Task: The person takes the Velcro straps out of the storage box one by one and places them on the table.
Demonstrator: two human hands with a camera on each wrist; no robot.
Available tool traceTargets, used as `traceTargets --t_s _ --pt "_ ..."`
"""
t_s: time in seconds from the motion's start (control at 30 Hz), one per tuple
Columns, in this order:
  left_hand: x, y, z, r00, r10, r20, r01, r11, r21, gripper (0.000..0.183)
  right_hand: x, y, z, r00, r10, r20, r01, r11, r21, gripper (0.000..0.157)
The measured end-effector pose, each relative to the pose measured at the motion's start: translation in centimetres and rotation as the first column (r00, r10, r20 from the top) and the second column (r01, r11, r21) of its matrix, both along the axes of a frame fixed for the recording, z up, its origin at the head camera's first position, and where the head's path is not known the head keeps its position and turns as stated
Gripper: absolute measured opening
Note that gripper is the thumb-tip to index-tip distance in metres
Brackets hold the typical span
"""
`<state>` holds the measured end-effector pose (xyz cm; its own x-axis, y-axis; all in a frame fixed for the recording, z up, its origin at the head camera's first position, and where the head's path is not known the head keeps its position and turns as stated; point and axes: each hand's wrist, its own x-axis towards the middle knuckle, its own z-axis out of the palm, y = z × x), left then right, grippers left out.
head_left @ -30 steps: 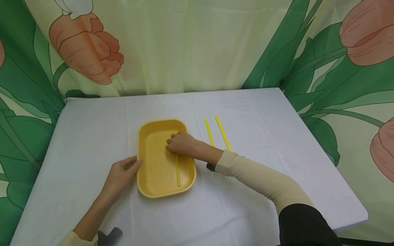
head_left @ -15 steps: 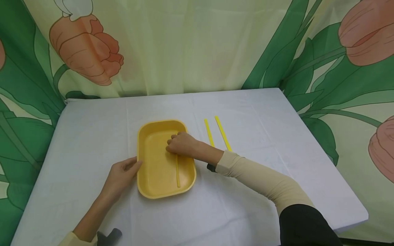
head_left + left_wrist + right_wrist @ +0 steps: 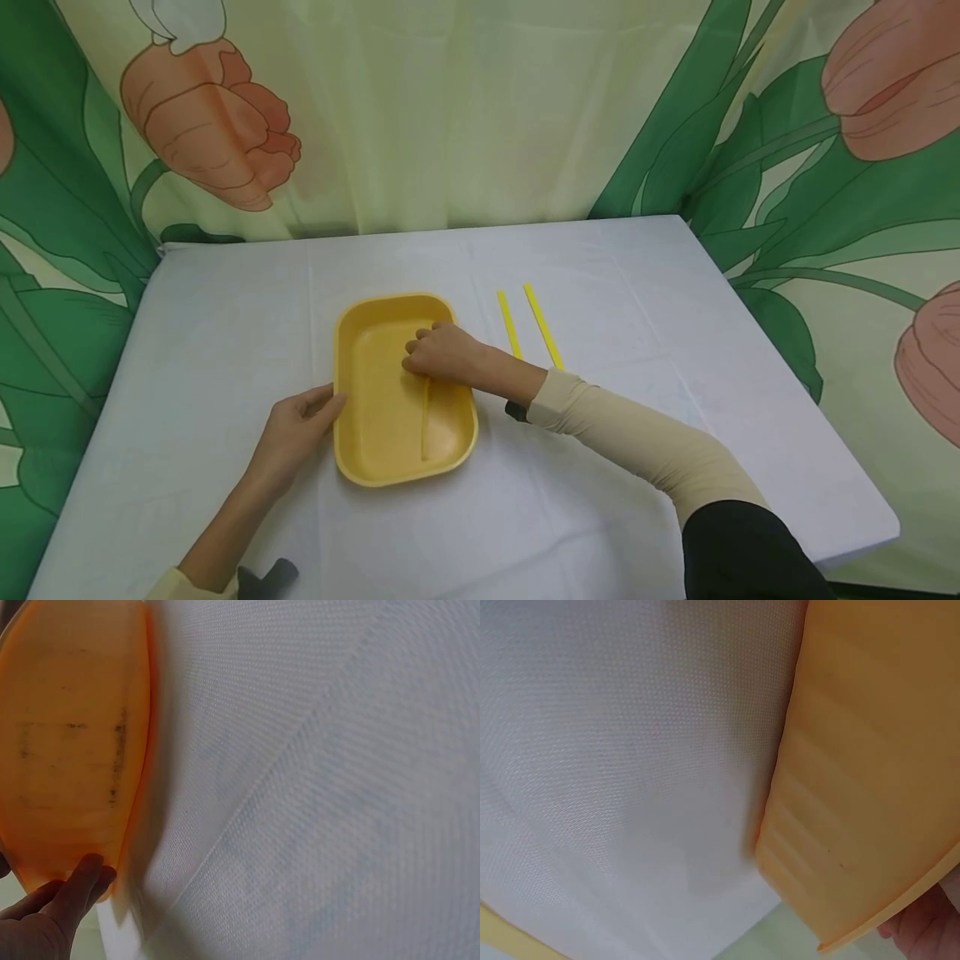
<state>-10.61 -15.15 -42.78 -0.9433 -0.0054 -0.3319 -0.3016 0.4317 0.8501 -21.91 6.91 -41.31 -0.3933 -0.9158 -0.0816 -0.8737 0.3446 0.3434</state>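
Note:
A yellow rectangular tray (image 3: 375, 408) stands on the white-covered table. On its left side, my left hand (image 3: 300, 421) grips the rim, thumb over the edge; in the left wrist view the fingertips (image 3: 90, 862) press the tray's outer wall (image 3: 71, 765). My right hand (image 3: 444, 354) reaches into the tray with curled fingers and holds a thin yellow strip (image 3: 425, 421). The strip's lower part shows below the hand; the rest is covered. The right wrist view has the tray's outer side (image 3: 862, 772), with part of the right hand (image 3: 930, 922) beyond the rim.
Two more yellow strips, one (image 3: 508, 323) thinner-looking and one (image 3: 543, 325) beside it, lie on the table (image 3: 630, 317) right of the tray. The right forearm passes over their near ends. A flowered curtain (image 3: 450, 108) hangs behind the table.
The strip's lower end has swung slightly left inside the tray, and its upper end no longer shows above the right hand. Both hands stay almost in place.

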Motion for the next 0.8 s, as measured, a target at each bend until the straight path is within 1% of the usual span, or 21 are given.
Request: traceTargets --t_s 0.13,0.3,0.5,0.63,0.8 --pt "0.0 0.1 0.2 1.000 0.001 -0.002 -0.001 1.000 -0.011 0.071 0.0 0.0 0.2 1.000 0.003 0.005 -0.003 1.000 0.004 0.028" --pt "0.0 0.1 0.2 1.000 0.000 -0.004 0.000 1.000 -0.007 0.069 0.1 0.1 0.7 0.999 0.037 0.012 -0.036 0.998 -0.043 0.026" --pt "0.0 0.2 0.0 1.000 0.001 0.007 -0.001 1.000 -0.003 0.070 0.1 0.4 1.2 0.998 0.054 0.040 -0.049 0.993 -0.103 0.025" --pt "0.0 0.2 0.0 1.000 0.002 0.004 -0.002 1.000 -0.017 0.070 0.1 0.6 1.5 0.997 0.058 0.052 -0.051 0.991 -0.121 0.025" --pt "0.1 0.2 0.0 1.000 -0.003 -0.009 0.003 1.000 -0.004 0.071 0.2 1.0 1.8 0.997 0.065 0.041 -0.059 0.989 -0.135 0.026"
